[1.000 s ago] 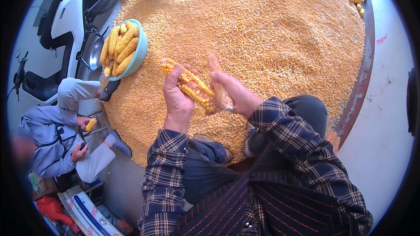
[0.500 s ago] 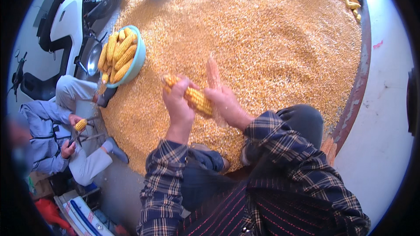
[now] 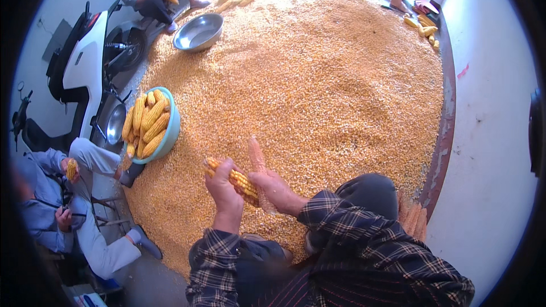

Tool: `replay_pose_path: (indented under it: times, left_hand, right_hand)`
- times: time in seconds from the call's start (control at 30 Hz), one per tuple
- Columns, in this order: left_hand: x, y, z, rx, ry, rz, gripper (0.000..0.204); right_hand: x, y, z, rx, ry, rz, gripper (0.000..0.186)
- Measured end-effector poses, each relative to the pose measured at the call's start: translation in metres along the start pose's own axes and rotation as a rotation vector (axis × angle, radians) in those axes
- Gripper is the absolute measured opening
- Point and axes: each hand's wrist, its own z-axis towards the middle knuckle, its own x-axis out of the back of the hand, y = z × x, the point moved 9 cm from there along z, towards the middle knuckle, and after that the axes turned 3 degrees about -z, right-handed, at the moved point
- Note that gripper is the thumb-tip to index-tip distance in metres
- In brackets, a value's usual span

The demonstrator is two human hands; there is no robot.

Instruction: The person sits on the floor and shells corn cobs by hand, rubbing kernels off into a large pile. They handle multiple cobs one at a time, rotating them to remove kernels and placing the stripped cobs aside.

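Note:
I grip a yellow corn ear [image 3: 239, 183] in my left hand [image 3: 226, 198], its thumb lying along the ear and some kernels gone from it. My right hand [image 3: 276, 192] is closed round a bare pinkish cob [image 3: 256, 154], held nearly upright against the ear. Both are over a wide spread of loose yellow kernels [image 3: 307, 79] between my bent legs. A pale green basin [image 3: 174, 131] full of whole ears [image 3: 145, 125] stands to the left of my hands. Beside my right knee lies a pile of bare cobs [image 3: 415, 222].
A co-worker [image 3: 48, 193] sits at left holding an ear, in front of a white scooter [image 3: 82, 62]. Other people [image 3: 156, 8] sit at the far side, near a steel bowl [image 3: 198, 32] and more ears [image 3: 425, 28]. A pale wall [image 3: 483, 108] borders the right.
The view has tilted up, showing more of the far side and the people there. My hands, still holding ear and cob, appear lower in the picture, with the cob against the ear.

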Motion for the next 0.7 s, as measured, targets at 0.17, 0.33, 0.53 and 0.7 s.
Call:
replay_pose_path:
  times: [0.17, 0.33, 0.53, 0.7]
  left_hand:
    - [-0.046, 0.015, -0.041, -0.276, -0.205, 0.430, 0.013]
    - [-0.037, 0.001, -0.034, -0.145, -0.193, 0.374, 0.015]
    - [-0.006, -0.006, -0.010, -0.048, 0.089, 0.060, 0.015]
    - [-0.027, -0.012, -0.032, -0.186, -0.111, 0.440, 0.024]
  right_hand:
    - [0.033, 0.028, 0.017, 0.018, 0.095, -0.014, 0.026]
    - [0.025, 0.032, 0.014, -0.159, -0.032, 0.035, 0.027]
    - [0.015, 0.014, 0.011, -0.029, 0.000, -0.175, 0.033]
    - [0.032, 0.029, 0.015, -0.096, 0.033, 0.031, 0.027]
